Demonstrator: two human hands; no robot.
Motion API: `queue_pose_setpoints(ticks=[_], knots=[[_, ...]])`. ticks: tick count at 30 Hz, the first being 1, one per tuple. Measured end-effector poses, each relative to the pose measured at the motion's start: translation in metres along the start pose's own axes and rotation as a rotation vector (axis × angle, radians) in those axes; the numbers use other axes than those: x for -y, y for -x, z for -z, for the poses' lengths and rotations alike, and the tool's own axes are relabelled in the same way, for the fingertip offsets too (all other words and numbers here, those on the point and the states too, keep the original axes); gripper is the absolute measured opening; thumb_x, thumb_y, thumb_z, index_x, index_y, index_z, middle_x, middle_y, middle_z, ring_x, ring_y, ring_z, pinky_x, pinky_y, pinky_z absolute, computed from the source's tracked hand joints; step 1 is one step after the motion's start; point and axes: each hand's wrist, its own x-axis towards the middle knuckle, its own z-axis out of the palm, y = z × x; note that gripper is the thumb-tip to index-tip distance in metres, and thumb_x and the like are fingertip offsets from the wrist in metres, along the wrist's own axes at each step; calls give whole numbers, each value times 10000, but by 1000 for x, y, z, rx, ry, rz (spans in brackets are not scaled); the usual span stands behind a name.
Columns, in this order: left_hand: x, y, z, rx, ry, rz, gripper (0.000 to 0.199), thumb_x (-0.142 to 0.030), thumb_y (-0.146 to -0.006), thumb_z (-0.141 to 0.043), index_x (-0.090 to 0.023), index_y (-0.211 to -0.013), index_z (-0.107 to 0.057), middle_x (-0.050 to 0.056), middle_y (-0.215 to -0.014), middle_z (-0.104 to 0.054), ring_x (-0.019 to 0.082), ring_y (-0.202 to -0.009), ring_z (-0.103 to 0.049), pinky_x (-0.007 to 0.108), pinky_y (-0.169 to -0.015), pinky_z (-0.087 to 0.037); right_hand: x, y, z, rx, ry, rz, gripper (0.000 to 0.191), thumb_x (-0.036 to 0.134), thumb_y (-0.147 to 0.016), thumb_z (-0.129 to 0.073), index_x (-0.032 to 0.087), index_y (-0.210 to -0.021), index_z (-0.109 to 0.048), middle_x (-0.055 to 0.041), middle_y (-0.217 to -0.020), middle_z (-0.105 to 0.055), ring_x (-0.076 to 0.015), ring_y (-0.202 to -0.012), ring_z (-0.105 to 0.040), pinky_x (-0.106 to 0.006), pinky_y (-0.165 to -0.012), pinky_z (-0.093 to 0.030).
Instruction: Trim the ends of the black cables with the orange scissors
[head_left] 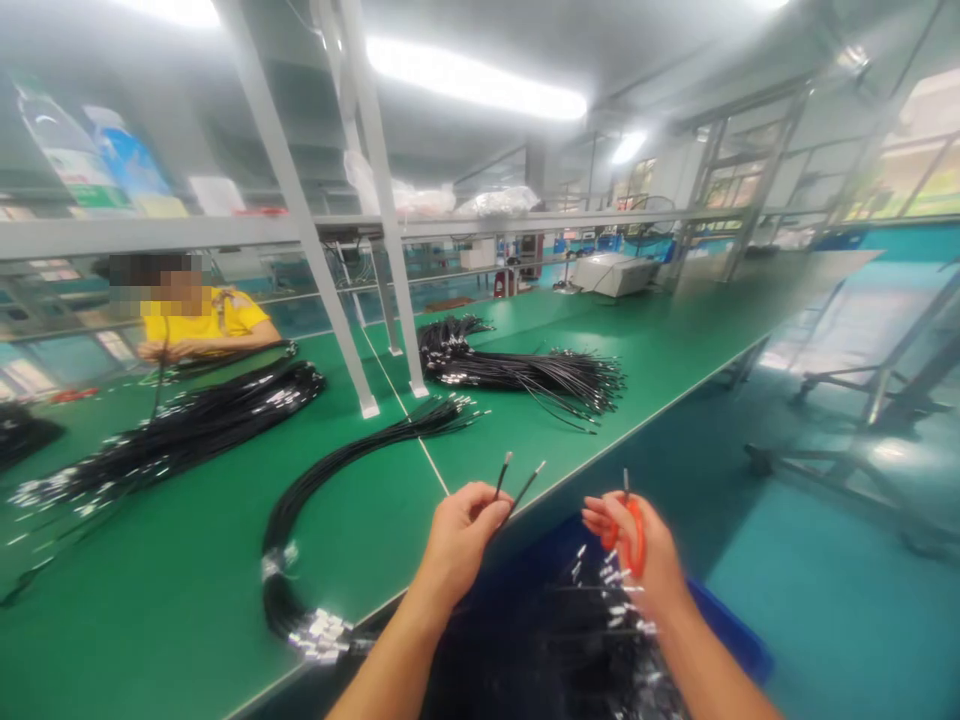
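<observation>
My left hand pinches two thin black cables between thumb and fingers, their bare tips pointing up. Across from it, my right hand is closed around a pair of scissors by the red-orange handles; a dark, slim tip sticks up above the fingers. Under both hands lies a blurred heap of black cables with white ends, over a blue bin. Left of my left arm, a curved bundle of black cables rests on the green table, tied near its white connectors.
More cable bundles lie farther back and at left. White shelf posts rise from the table. A co-worker in a yellow top sits opposite. A light grey box stands farther along; a wheeled metal frame is at right.
</observation>
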Motion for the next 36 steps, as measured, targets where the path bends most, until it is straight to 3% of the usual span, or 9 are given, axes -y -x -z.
queue_pose_setpoints(ticks=[3,6,11,17,22,26,29,32,36], knots=[[-7,10,1,-24,101,-12,205,-323,-754,-589,-170,-770,-724,29,-746,-669,188,-748,-596,276,-699,-447,20,3,6,-98,102,182,301,167,-571,-826,232,-748,-591,91,-616,-663,-89,-565,-630,-160,-582,-507],[-12,21,-5,8,179,-1,174,-295,-734,-613,-174,-724,-738,27,-689,-673,171,-679,-594,261,-645,-454,28,25,-8,-32,192,253,267,202,-580,-813,225,-770,-626,50,-695,-689,-114,-620,-633,-196,-627,-509],[-14,27,-7,48,286,82,129,-252,-682,-662,-149,-718,-731,-7,-523,-619,91,-425,-460,196,-415,-350,9,65,-41,155,332,270,188,205,-611,-740,227,-746,-610,5,-703,-681,-175,-653,-647,-277,-636,-528],[-24,17,11,-98,380,82,145,-292,-674,-679,-152,-671,-645,-17,-551,-624,63,-406,-434,179,-403,-351,0,78,-38,74,511,394,165,278,-691,-675,252,-834,-596,-10,-770,-655,-181,-680,-638,-287,-652,-525],[-28,4,14,-162,412,42,170,-299,-648,-696,-150,-613,-620,-7,-560,-639,57,-383,-434,179,-385,-347,-27,87,-36,281,652,349,229,299,-683,-685,268,-889,-588,-36,-871,-700,-243,-776,-675,-346,-729,-519],[-24,-7,19,-230,435,12,180,-306,-665,-686,-146,-616,-621,-20,-503,-609,50,-369,-410,168,-375,-334,-66,84,-28,415,810,340,395,138,-552,-692,252,-923,-617,-49,-928,-707,-283,-886,-650,-382,-829,-471],[-26,-16,30,-288,454,-18,176,-293,-664,-695,-145,-607,-618,-20,-498,-608,51,-374,-416,164,-372,-332,-86,77,-26,428,835,284,257,90,-526,-626,238,-733,-589,6,-658,-646,-236,-629,-616,-345,-638,-475],[-38,-23,45,-357,470,-78,153,-278,-678,-692,-147,-630,-630,-25,-519,-609,48,-392,-419,161,-385,-336,-87,69,-40,391,800,241,143,163,-630,-576,252,-626,-464,71,-501,-483,-162,-458,-480,-280,-483,-400],[-59,-24,57,-424,473,-187,92,-255,-695,-677,-172,-733,-664,-25,-642,-647,57,-470,-468,170,-455,-384,-74,56,-69,367,705,246,148,261,-683,-611,247,-693,-463,60,-608,-512,-154,-549,-492,-275,-558,-419]])
